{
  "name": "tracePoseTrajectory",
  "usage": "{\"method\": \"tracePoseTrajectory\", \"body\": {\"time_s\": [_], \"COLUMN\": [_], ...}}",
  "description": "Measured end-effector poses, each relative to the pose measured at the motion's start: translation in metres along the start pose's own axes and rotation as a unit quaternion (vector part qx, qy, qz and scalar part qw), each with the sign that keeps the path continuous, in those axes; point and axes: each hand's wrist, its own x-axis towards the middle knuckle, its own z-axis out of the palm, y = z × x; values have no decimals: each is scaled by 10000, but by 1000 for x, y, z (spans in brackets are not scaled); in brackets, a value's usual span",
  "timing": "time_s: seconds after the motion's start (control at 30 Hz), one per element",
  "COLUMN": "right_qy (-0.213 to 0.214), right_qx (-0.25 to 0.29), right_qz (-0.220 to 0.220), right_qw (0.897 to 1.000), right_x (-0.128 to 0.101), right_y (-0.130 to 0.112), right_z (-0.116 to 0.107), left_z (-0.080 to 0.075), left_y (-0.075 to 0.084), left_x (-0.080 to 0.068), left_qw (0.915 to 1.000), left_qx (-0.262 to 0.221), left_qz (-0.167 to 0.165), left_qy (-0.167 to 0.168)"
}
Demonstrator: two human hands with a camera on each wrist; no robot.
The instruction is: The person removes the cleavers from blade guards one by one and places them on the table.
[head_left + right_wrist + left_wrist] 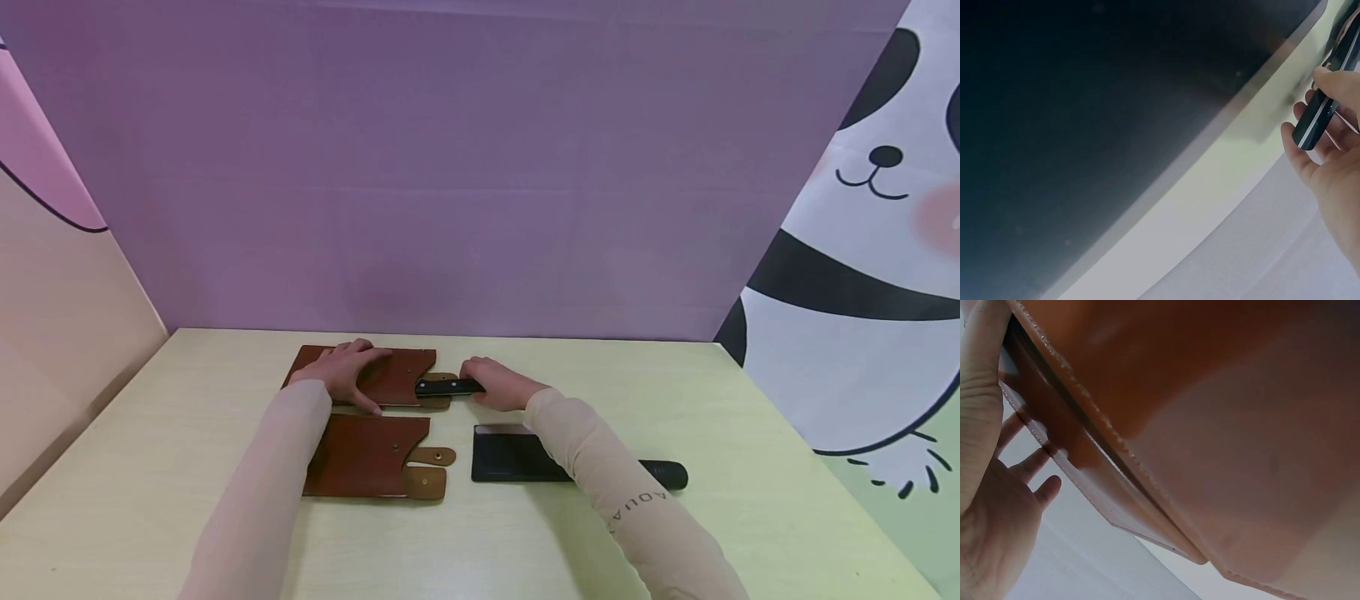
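Observation:
A brown leather knife sheath [405, 367] lies on the far part of the table. My left hand [345, 371] rests on it with thumb and fingers spread; the left wrist view has its fingers [1051, 489] near the sheath's stitched edge. The black handle of a knife [442, 387] sticks out at the sheath's right end, its blade hidden. My right hand [502, 385] grips this handle, thumb and fingers around it in the right wrist view. Nearer to me lies a second brown sheath [360, 458] with tan straps [426, 482], just below my left hand.
A cleaver [517, 458] with a broad dark blade and a pale strip along its far edge lies under my right forearm, its black handle [666, 474] pointing right. The pale table [570, 542] meets a purple backdrop [450, 208] at its far edge.

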Motion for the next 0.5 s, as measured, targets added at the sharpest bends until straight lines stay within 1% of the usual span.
{"method": "tracePoseTrajectory", "body": {"time_s": [0.3,0.5], "right_qy": [67,95], "right_qx": [-17,94], "right_qz": [-32,35], "right_qw": [10000,9999], "right_x": [2,1], "right_y": [0,-2], "right_z": [0,-2], "left_z": [-3,-1], "left_y": [1,-2], "left_x": [-2,1], "left_qw": [9997,9995], "left_qx": [-116,-100], "left_qz": [141,203], "left_qy": [132,240]}}
